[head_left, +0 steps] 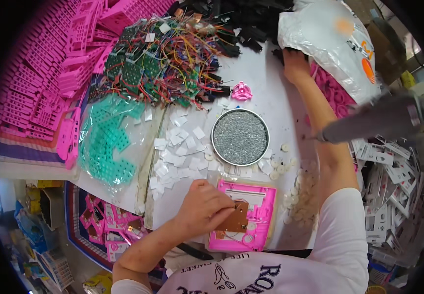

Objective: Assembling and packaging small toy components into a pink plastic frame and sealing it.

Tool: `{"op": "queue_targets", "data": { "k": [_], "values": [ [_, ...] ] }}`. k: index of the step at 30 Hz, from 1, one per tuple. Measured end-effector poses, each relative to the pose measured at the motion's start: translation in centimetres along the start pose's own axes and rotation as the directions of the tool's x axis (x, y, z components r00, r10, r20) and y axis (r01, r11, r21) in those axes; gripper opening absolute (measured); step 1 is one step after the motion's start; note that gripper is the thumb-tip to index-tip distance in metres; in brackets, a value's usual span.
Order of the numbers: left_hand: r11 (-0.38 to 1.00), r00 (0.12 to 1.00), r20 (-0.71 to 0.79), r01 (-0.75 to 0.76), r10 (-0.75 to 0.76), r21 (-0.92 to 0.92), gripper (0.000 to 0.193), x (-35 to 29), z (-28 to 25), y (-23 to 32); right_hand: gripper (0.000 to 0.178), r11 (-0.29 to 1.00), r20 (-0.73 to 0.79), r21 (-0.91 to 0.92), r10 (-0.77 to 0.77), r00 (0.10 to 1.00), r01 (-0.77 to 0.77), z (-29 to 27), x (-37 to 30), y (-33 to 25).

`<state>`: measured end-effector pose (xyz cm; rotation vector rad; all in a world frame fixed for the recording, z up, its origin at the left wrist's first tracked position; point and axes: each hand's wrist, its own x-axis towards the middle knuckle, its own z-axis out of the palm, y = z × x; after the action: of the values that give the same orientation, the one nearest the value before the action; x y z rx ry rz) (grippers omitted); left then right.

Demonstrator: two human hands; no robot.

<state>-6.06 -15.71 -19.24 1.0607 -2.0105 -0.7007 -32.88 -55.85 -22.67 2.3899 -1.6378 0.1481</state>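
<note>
A pink plastic housing (269, 215) lies in front of me, with a brown circuit board (236, 223) resting over its open inside. My left hand (205, 208) is closed, its thumb and fingertips pinched at the board's upper left corner near some thin wires. Far to the right, my right hand (295, 66) reaches up beside a white plastic bag (320, 29). Black parts (278, 55) lie at its fingertips; the fingers are mostly hidden there. Beyond the housing stands a round tin (240, 137) full of small metal screws.
Wired green circuit boards (148, 68) heap at the back, beside stacked pink housings (30, 98). Teal keypads (106, 142) lie in clear plastic at left. White squares (180, 152) and round pale discs (302, 196) flank the tin. A powered screwdriver (374, 120) hangs above my right forearm.
</note>
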Motion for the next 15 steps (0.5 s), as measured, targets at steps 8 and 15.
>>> {"op": "queue_targets", "data": {
  "k": [8,15],
  "values": [
    [0.994,0.994,-0.070,-0.073,0.079,0.076,0.026,-0.2,0.4,-0.5,0.063,0.706,-0.138,0.684,-0.119,0.983,0.182,-8.3,-15.1,1.4],
    [0.979,0.983,-0.051,-0.172,0.179,0.114,0.026,-0.7,0.9,-0.6,0.061,-0.130,0.514,0.856,0.122,0.849,-0.500,-15.5,-42.9,3.0]
  ]
}}
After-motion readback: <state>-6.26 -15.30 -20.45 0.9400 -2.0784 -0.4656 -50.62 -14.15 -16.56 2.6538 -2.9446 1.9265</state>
